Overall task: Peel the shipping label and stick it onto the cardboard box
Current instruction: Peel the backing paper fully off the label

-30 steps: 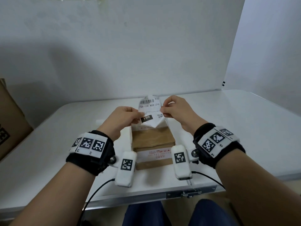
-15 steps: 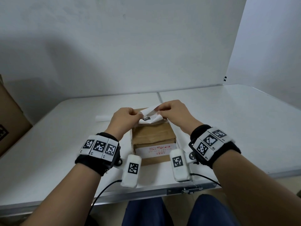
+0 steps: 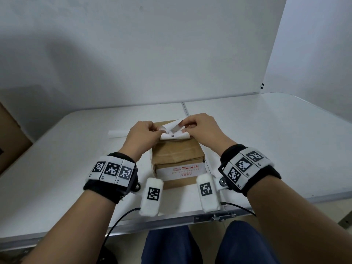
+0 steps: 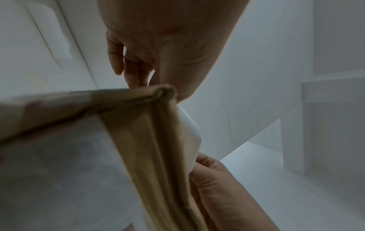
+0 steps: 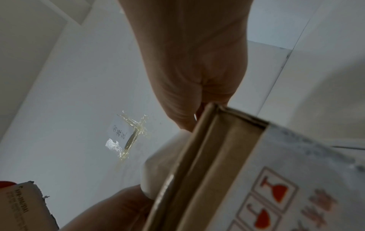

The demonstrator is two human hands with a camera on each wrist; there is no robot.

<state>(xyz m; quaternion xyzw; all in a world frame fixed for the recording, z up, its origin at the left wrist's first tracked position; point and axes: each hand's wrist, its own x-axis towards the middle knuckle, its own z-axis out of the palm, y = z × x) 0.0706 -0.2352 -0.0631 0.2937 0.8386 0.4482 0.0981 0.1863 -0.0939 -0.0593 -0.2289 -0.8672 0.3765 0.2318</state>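
I have both hands out over a small cardboard box (image 3: 178,155) that sits on the white desk (image 3: 266,141) straight in front of me. My left hand (image 3: 142,137) and right hand (image 3: 202,128) each pinch a side of the label (image 3: 174,133) between thumb and fingertips; the other fingers are curled in. The label is a white printed sheet, held low over the far part of the box top, bowed upward in the middle, its near edge at or just above the cardboard. I judge I hold it by two sides to keep the sticky face off itself and off my fingers, and to line it up square with the box before it goes down. Whether any part has already stuck I cannot tell. The hands are close together, on either side of the label, with the box directly beneath them and reaching back toward my wrists. In the left wrist view the box edge (image 4: 150,140) runs across the frame with the white label (image 4: 189,134) curving past it. In the right wrist view the box side shows red fragile marks (image 5: 274,197). A loose white sheet (image 3: 118,133), possibly the backing, lies on the desk just left of my left hand. A larger brown box (image 3: 11,141) stands at the far left edge.
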